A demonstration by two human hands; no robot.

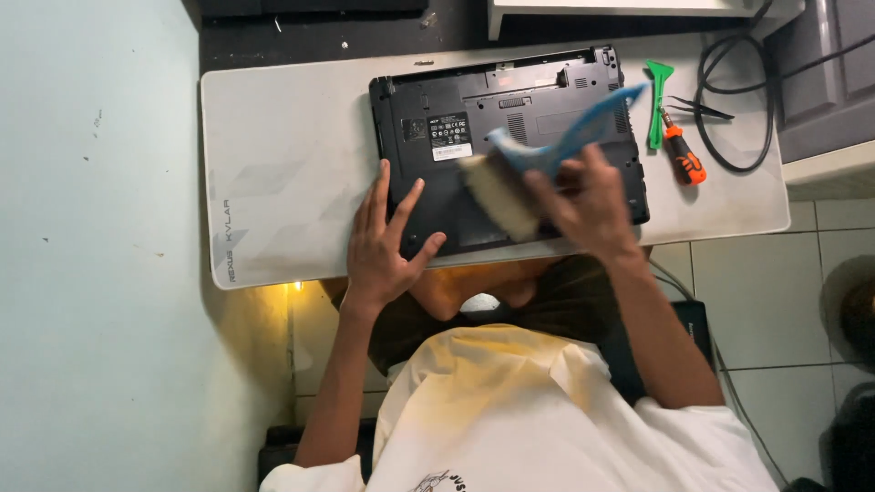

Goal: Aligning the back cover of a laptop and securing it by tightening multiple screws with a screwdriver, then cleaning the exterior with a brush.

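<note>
A black laptop (456, 100) lies upside down on a pale grey desk mat (283, 173), its underside with stickers facing up. My left hand (383, 241) rests flat on the laptop's near left corner, fingers spread. My right hand (588, 200) grips a brush with a blue plastic handle (570, 137) and pale bristles (499, 196). The bristles touch the laptop's underside near its front edge. The brush looks blurred.
A green plastic pry tool (656, 100), an orange-handled screwdriver (684, 159) and black tweezers (702, 107) lie on the mat right of the laptop. A black cable (729, 91) loops at the mat's far right corner. A pale wall runs along the left; tiled floor shows at right.
</note>
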